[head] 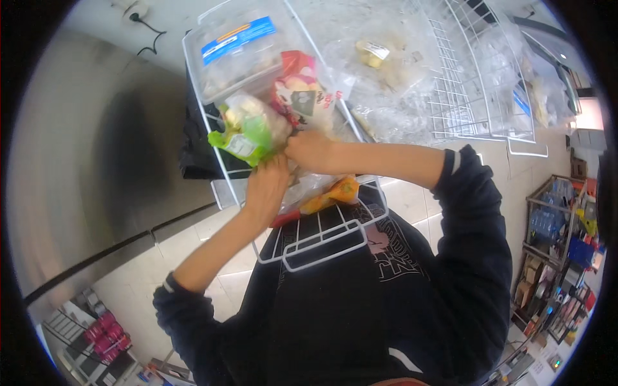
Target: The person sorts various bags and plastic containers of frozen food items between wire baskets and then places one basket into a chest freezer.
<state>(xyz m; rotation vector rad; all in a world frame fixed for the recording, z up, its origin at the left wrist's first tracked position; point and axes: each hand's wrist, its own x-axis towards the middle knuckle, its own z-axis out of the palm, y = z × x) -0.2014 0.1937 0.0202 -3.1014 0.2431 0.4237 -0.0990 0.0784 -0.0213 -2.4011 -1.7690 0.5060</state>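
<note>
A white wire basket (379,200) is pulled out in front of my body. Above it, my left hand (268,181) grips the lower edge of a green and clear plastic food bag (253,128) with pale contents. My right hand (309,149) is curled at the same bag's right side, its fingertips partly hidden. Behind my right hand lies a red and white printed food bag (304,94). A clear plastic tub (217,79) with a blue label sits at the basket's far end. Nearest me, an orange food packet (330,193) lies in the basket.
To the right is a frosty compartment with clear plastic bags (396,106), and beyond it a second wire basket (483,87). A stainless steel panel (96,144) stands at left. Crowded shelving (550,217) is at far right, pink packages (108,337) at lower left.
</note>
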